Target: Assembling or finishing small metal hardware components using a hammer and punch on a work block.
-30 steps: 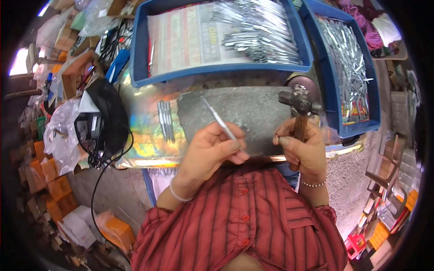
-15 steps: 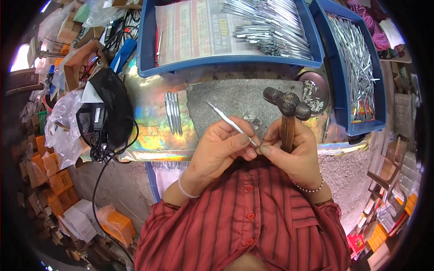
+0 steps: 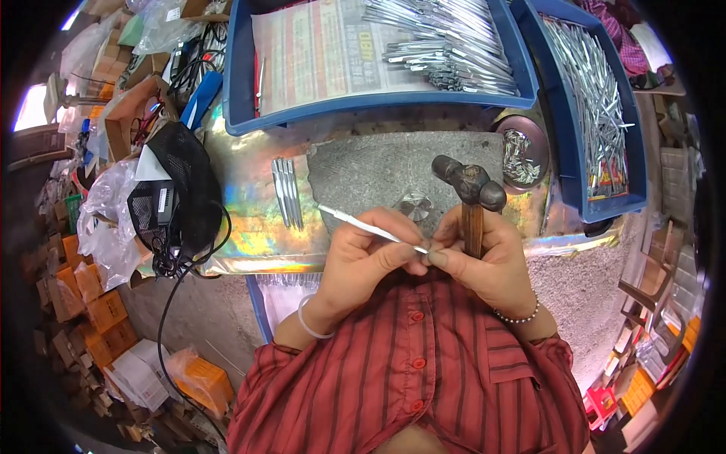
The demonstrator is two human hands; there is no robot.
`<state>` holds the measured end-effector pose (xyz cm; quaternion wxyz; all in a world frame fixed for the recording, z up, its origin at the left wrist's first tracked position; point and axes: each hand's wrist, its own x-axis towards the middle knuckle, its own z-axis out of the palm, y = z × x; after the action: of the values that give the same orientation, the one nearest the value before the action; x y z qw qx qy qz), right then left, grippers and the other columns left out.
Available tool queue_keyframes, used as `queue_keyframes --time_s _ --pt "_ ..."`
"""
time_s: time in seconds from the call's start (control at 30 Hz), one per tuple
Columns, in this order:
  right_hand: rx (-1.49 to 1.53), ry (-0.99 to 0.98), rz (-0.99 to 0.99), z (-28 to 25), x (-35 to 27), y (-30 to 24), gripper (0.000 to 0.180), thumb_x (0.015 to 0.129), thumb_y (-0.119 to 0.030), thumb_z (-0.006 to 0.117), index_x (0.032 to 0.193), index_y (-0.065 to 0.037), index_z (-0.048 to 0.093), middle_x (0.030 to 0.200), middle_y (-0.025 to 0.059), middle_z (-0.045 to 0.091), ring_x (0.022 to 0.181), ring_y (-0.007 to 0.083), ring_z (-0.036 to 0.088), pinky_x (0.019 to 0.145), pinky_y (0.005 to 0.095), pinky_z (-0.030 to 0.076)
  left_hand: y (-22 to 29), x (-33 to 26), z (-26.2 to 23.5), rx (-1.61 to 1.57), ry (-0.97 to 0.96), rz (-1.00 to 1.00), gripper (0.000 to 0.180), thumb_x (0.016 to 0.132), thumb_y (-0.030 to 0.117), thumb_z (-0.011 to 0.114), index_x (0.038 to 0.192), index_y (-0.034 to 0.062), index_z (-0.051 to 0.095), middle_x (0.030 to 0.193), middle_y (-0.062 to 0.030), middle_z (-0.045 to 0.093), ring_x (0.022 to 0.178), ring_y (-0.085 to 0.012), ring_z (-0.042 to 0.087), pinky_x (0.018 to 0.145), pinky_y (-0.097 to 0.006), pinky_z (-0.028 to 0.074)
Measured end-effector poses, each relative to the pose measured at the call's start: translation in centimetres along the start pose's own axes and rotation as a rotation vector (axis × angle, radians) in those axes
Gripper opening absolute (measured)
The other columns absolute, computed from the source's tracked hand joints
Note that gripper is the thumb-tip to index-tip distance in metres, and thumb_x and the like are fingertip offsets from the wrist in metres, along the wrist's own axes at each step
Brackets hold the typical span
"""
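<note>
My left hand [image 3: 367, 257] is closed around a slim silvery metal rod [image 3: 349, 219], which slants with its narrow tip up and to the left. At the rod's lower right end, the thumb and fingers of my right hand [image 3: 495, 261] pinch close to the left fingertips; whether a small part sits between them I cannot make out. A ball-peen hammer [image 3: 473, 219] stands head-up in my right hand, its wooden handle against the palm. Beyond the hands lies a grey stone slab [image 3: 363, 174] with a shiny round metal piece [image 3: 414, 206] on it.
Several similar rods [image 3: 286, 193] lie left of the slab. A round dish [image 3: 541, 144] with small metal pieces stands right. Blue trays [image 3: 302, 121] [image 3: 578, 174] hold many metal rods. A black mesh bag [image 3: 181, 166] with cables is at the left.
The rod has swung flatter, its tip moving left and down. The hammer's head has shifted slightly left and down with my right hand. More of the round metal piece shows.
</note>
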<state>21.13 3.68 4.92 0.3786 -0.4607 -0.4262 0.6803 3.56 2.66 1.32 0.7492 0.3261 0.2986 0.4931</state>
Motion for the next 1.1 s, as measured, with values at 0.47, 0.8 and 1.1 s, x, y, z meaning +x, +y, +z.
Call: queue_keyframes --time_s 0.47,0.8,1.1 --pt "-0.359 0.105 -0.063 -3.0 -0.3 3.7 0.029 0.083 -0.01 0.06 0.109 0.002 0.053 0.07 0.0001 0.058 0.052 0.0003 0.045 0.047 0.0164 0.036 0.2 0.3 -1.8 0.072 0.201 0.013 0.011 0.089 0.009 0.053 0.097 0.0035 0.047 0.09 -0.016 0.058 0.062 -0.0146 0.057 0.056 -0.02 0.046" --pt "-0.908 -0.103 -0.346 -1.3 3.8 1.8 0.041 0.07 -0.008 0.07 0.106 0.002 0.052 0.088 0.014 0.056 0.078 0.0266 0.057 0.067 0.0322 0.045 0.6 -0.2 -1.9 0.13 0.225 0.025 0.011 0.088 0.008 0.053 0.096 0.0026 0.048 0.089 -0.0152 0.058 0.058 -0.0115 0.054 0.054 -0.019 0.044" --pt "-0.638 0.077 -0.141 -2.3 1.5 2.5 0.029 0.075 -0.007 0.065 0.1 0.001 0.054 0.073 0.0036 0.053 0.063 0.0108 0.05 0.056 0.0245 0.04 0.1 0.8 -1.4 0.342 0.202 -0.014 0.009 0.087 0.005 0.054 0.094 0.0008 0.051 0.091 -0.01 0.06 0.061 -0.0066 0.053 0.056 -0.018 0.045"
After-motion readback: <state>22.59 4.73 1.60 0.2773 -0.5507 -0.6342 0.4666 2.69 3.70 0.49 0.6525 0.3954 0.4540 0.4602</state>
